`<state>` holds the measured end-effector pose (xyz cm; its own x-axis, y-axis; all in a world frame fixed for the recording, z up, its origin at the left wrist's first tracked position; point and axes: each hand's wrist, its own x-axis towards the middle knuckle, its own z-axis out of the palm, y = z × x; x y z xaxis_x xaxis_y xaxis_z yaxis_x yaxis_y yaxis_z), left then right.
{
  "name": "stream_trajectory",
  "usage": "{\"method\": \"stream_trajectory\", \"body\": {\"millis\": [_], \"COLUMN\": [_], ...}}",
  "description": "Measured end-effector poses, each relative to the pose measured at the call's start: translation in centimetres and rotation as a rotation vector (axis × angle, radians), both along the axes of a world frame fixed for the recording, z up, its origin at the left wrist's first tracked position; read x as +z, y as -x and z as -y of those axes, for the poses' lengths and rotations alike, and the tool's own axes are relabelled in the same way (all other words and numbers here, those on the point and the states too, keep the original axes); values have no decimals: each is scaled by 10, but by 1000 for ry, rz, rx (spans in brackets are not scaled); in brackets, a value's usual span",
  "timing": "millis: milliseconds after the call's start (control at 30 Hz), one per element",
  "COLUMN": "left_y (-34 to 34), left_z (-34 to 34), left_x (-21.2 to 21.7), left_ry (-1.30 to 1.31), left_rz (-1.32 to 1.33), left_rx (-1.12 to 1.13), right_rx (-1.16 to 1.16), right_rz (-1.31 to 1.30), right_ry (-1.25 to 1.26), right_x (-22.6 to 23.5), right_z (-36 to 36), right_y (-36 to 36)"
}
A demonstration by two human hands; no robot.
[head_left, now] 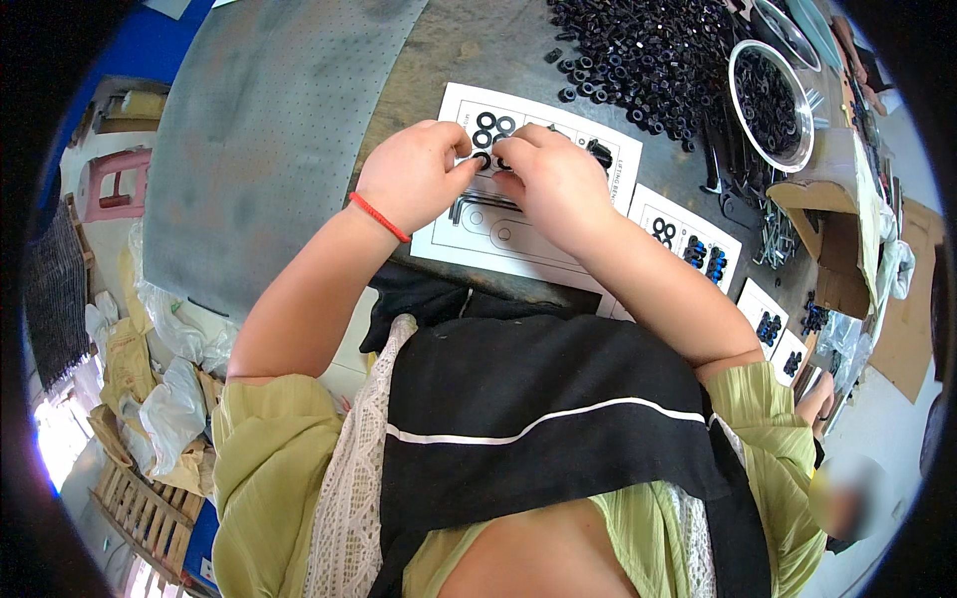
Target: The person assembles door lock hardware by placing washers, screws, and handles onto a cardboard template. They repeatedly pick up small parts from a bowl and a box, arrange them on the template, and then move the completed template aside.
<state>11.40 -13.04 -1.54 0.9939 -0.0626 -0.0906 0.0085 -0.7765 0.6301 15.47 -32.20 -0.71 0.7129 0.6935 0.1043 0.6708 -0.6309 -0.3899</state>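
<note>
Black rubber ring (pixel 482 158) sits pinched between the fingertips of both hands over a white printed card (pixel 469 234) lying at the near edge of the desk (pixel 439 50); the left hand (pixel 414 174), with a red cord at its wrist, and the right hand (pixel 553 179) are each closed on it; a heap of black rings (pixel 648 60) and a steel bowl (pixel 770 105) lie toward the far right corner; the ring is small, so I judge a loose pinch could let it drop off the desk edge
</note>
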Motion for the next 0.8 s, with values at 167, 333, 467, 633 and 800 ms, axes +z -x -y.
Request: {"method": "stream_trajectory", "body": {"millis": [167, 333, 467, 633, 800], "left_y": [2, 0, 4, 2, -7], "left_z": [2, 2, -1, -9, -23], "left_x": [1, 0, 1, -4, 4], "left_ry": [12, -12, 10, 53, 223], "left_rz": [11, -31, -67, 36, 72], "left_rx": [28, 41, 49, 26, -1], "right_rx": [-84, -72, -62, -70, -84], "right_rz": [40, -56, -26, 16, 76], "right_ry": [54, 119, 40, 6, -205], "right_x": [8, 0, -4, 1, 13], "right_z": [8, 2, -3, -6, 27], "right_y": [6, 7, 10, 13, 3]}}
